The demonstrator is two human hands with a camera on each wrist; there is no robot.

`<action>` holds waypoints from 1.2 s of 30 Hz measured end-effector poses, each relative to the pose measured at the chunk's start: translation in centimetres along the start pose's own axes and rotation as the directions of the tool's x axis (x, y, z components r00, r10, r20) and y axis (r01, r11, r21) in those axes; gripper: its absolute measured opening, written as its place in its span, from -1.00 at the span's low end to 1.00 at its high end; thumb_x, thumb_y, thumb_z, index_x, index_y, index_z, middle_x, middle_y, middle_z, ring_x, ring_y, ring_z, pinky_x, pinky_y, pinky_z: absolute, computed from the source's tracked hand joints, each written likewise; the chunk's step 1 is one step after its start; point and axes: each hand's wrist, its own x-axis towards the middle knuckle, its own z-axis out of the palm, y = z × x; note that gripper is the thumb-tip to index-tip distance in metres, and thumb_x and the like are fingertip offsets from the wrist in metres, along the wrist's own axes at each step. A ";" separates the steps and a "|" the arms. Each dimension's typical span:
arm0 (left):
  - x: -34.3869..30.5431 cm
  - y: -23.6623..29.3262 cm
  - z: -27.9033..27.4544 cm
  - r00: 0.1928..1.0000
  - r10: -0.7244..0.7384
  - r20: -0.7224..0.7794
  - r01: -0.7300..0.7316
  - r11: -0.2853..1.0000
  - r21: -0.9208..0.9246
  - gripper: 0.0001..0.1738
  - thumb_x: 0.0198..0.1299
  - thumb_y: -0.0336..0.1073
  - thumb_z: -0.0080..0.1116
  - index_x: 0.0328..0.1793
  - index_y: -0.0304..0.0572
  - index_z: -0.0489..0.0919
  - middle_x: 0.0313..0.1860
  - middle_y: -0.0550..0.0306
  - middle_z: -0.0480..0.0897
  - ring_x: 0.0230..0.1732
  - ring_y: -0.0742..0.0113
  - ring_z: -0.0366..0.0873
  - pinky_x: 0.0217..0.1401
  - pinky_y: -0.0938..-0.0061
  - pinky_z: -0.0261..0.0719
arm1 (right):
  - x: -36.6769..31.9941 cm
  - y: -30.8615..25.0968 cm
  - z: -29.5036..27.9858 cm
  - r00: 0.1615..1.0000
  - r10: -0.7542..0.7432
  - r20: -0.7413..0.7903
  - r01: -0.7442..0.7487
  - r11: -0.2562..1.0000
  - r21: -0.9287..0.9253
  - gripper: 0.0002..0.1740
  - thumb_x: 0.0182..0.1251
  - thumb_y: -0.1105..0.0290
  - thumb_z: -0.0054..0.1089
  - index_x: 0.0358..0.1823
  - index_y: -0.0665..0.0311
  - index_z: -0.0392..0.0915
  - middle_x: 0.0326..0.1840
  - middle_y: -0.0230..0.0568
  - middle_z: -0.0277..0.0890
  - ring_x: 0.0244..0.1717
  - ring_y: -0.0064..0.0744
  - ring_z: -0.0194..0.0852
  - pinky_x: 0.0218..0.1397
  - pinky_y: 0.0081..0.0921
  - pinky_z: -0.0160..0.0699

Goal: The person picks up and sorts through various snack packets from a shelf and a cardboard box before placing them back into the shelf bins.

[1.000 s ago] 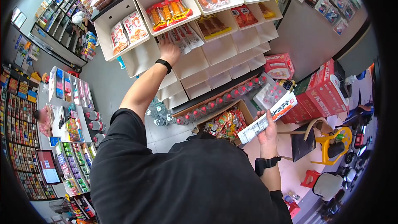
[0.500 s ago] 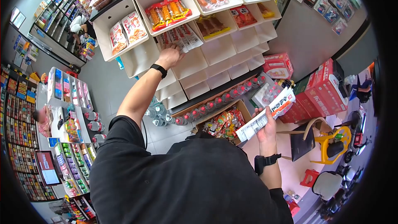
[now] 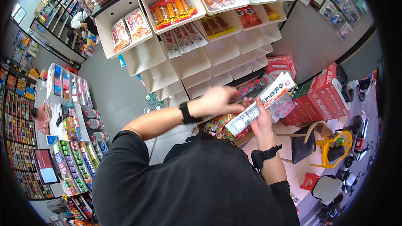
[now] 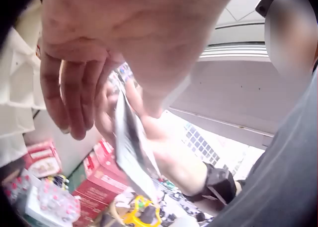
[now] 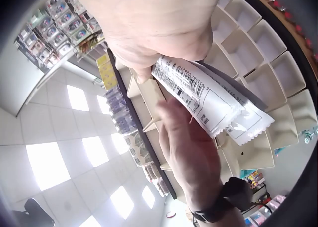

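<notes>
A small bundle of white snack packets (image 3: 261,104) with dark lettering and an orange stripe is gripped by my right hand (image 3: 264,121). Their barcoded ends (image 5: 198,95) fan apart in the right wrist view. Beside the bundle, my left hand (image 3: 217,100) has its fingers loosely bent with nothing between them. In the left wrist view its fingers (image 4: 72,95) hang close to the packets, which are seen edge-on. Similar white packets (image 3: 184,39) lie side by side in a cream tray of the rack ahead.
Red sausage packs (image 3: 173,10) and other snacks fill several upper trays. Below the rack stand red-capped bottles (image 3: 251,87) and a box of assorted snack packets (image 3: 217,125). Red cartons (image 3: 314,96), a yellow chair (image 3: 335,148) and a dark bag (image 3: 303,144) are at right.
My left hand has left the tray of white packets and come down and right to the bundle. My right hand still holds the packets, shifted slightly left.
</notes>
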 end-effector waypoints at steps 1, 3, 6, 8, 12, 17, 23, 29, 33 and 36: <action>-0.1 1.5 1.4 0.996 -0.025 0.087 0.033 0.995 -0.091 -0.37 0.22 0.17 0.45 0.03 -0.31 0.62 -0.24 -0.19 0.74 -0.20 -0.13 0.75 -0.13 0.13 0.68 | 0.4 0.2 0.2 0.999 -0.020 0.029 0.021 0.999 -0.026 -0.67 0.58 0.25 0.27 0.10 0.37 0.49 -0.02 -0.11 0.64 0.11 -0.15 0.69 0.23 -0.19 0.71; -0.3 2.1 4.2 0.995 -0.063 -0.076 0.041 0.965 -0.257 -0.41 0.22 0.05 0.49 0.07 -0.34 0.60 -0.20 -0.22 0.75 -0.17 -0.10 0.77 -0.11 0.14 0.69 | 0.6 0.2 0.8 0.998 -0.044 0.037 0.046 0.997 -0.065 -0.67 0.56 0.25 0.29 0.02 0.44 0.55 -0.02 -0.06 0.66 0.07 -0.17 0.70 0.20 -0.26 0.73; 0.2 1.8 4.3 0.993 -0.116 -0.032 0.102 0.953 -0.286 -0.55 0.27 -0.15 0.44 0.06 -0.36 0.58 -0.24 -0.22 0.76 -0.17 -0.12 0.79 -0.13 0.14 0.69 | 0.5 -0.2 0.9 0.996 -0.055 0.064 0.059 0.997 -0.054 -0.61 0.59 0.18 0.25 0.11 0.40 0.51 0.01 -0.05 0.65 0.07 -0.21 0.68 0.21 -0.25 0.70; 0.2 1.8 4.1 0.990 -0.139 -0.011 0.128 0.943 -0.308 -0.67 0.35 -0.25 0.34 0.04 -0.36 0.55 -0.32 -0.20 0.74 -0.24 -0.16 0.77 -0.17 0.13 0.69 | 0.4 0.0 0.2 0.998 -0.048 0.043 0.050 0.998 -0.046 -0.57 0.60 0.15 0.23 0.17 0.40 0.47 0.05 -0.05 0.63 0.11 -0.20 0.67 0.24 -0.24 0.68; -0.2 1.5 4.3 0.991 -0.094 -0.100 0.058 0.947 -0.315 -0.70 0.39 -0.24 0.29 -0.01 -0.36 0.53 -0.38 -0.22 0.71 -0.28 -0.20 0.74 -0.21 0.08 0.66 | 0.5 0.8 0.0 0.998 -0.052 -0.027 0.053 0.998 0.021 -0.48 0.64 0.08 0.14 0.31 0.40 0.39 0.18 -0.03 0.58 0.24 -0.15 0.61 0.34 -0.18 0.63; -2.2 -0.7 1.6 0.936 -0.316 -0.154 0.264 0.921 -0.286 -0.74 0.53 -0.25 0.12 0.11 -0.29 0.44 -0.41 -0.16 0.70 -0.34 0.08 0.74 -0.32 0.21 0.60 | 1.6 0.4 -3.2 0.980 -0.021 -0.200 0.051 0.988 0.148 -0.48 0.68 0.14 0.07 0.39 0.38 0.27 0.17 0.09 0.57 0.23 0.03 0.62 0.40 -0.05 0.62; -5.3 -10.4 -3.3 0.690 -0.648 -0.322 0.266 0.641 -0.720 -0.67 0.60 -0.31 0.01 0.32 -0.37 0.41 -0.22 -0.01 0.80 -0.26 0.44 0.73 -0.24 0.45 0.65 | -0.5 -1.7 -6.2 0.978 -0.022 -0.206 0.047 0.992 0.117 -0.53 0.66 0.12 0.11 0.30 0.35 0.33 0.15 0.10 0.61 0.21 0.00 0.64 0.32 -0.10 0.65; 1.9 -18.4 -9.8 0.463 -0.643 -0.611 0.384 0.766 -0.515 -0.49 0.46 -0.40 -0.02 0.50 -0.34 0.31 -0.12 -0.22 0.78 -0.40 0.30 0.72 -0.39 0.40 0.65 | -1.1 -1.6 -7.2 0.980 -0.027 -0.197 0.037 0.998 0.047 -0.54 0.67 0.09 0.10 0.27 0.34 0.38 0.16 0.09 0.63 0.25 -0.01 0.64 0.27 -0.14 0.64; 6.6 -24.4 -11.6 0.594 -0.639 -0.489 0.720 0.693 -0.029 -0.52 0.22 -0.35 0.06 0.23 -0.41 0.64 0.08 -0.44 0.72 0.18 -0.34 0.68 0.26 0.05 0.65 | -1.7 -1.7 -6.1 0.980 -0.018 -0.198 0.018 1.000 0.000 -0.55 0.66 0.07 0.10 0.26 0.30 0.39 0.15 0.03 0.63 0.24 -0.04 0.64 0.24 -0.20 0.62; 8.2 -24.4 -11.6 0.604 -0.686 -0.406 0.772 0.630 0.082 -0.58 0.21 -0.31 0.11 0.12 -0.41 0.70 0.08 -0.41 0.73 0.18 -0.33 0.70 0.25 0.06 0.67 | -2.0 -2.0 -5.8 0.980 -0.018 -0.199 0.017 1.000 -0.005 -0.58 0.67 0.08 0.09 0.25 0.27 0.41 0.14 -0.03 0.63 0.24 -0.09 0.62 0.22 -0.25 0.59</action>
